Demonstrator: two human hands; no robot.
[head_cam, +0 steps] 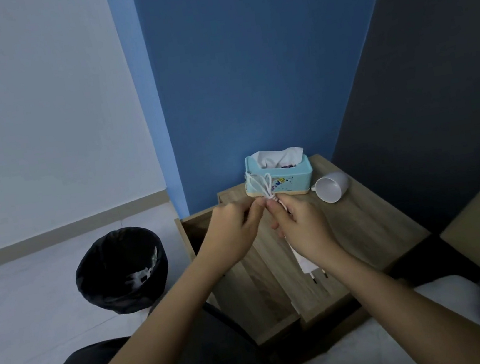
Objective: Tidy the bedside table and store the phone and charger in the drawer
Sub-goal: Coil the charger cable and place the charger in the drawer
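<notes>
- Both hands up over bedside table [377,224], close together, fingertips nearly meeting.
- Left hand [233,232]: fingers curled, thumb + forefinger pinched at the white charger cable [259,185] where the loops gather.
- Right hand [304,228]: closed round the wound part of the cable; loops stick up above the fingers, in front of the tissue box [281,176].
- White charger plug [306,265] hangs below right hand, prongs pointing down, w/ wood of the table behind it.
- Drawer [267,295] pulled out on table's left side, under the hands; inside mostly hidden by arms, contents can't tell.
- Phone: not seen anywhere.
- Tissue box, light blue, at back of tabletop near blue wall, tissue poking out the top.
- White mug [332,186] on its side just right of the box, mouth facing the viewer.
- Black bin [121,269] on floor left of table, some white scraps inside.
</notes>
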